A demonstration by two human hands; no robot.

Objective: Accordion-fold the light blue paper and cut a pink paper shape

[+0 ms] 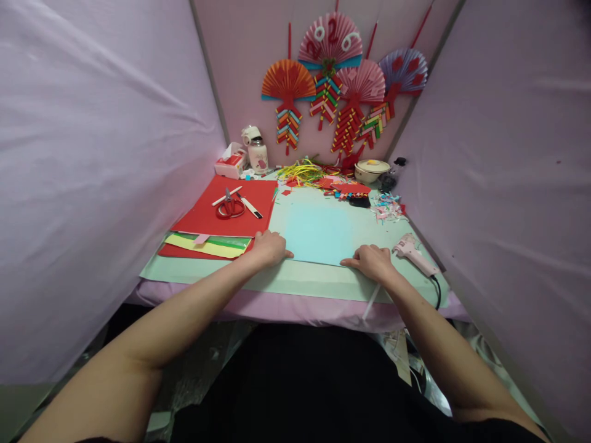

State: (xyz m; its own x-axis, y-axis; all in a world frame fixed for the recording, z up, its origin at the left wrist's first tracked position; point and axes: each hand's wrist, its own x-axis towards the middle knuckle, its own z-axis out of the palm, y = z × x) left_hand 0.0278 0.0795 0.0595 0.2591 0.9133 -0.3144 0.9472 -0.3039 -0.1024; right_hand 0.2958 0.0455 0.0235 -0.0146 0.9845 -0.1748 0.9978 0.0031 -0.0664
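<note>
A light blue sheet of paper lies on the pale green table cover in front of me. My left hand is at its near left corner, thumb along the near edge and fingers curled. At the near right corner, my right hand grips the paper in the same way. Left of my left hand are red sheets, bearing red-handled scissors, a white craft knife and a white pen. A pale pink glue gun rests to the right of my right hand.
Yellow and green strips, paper scraps and a lidded bowl sit at the back. A tissue box and a white bottle stand back left. Paper fan decorations hang on the wall. Pink cloth encloses both sides.
</note>
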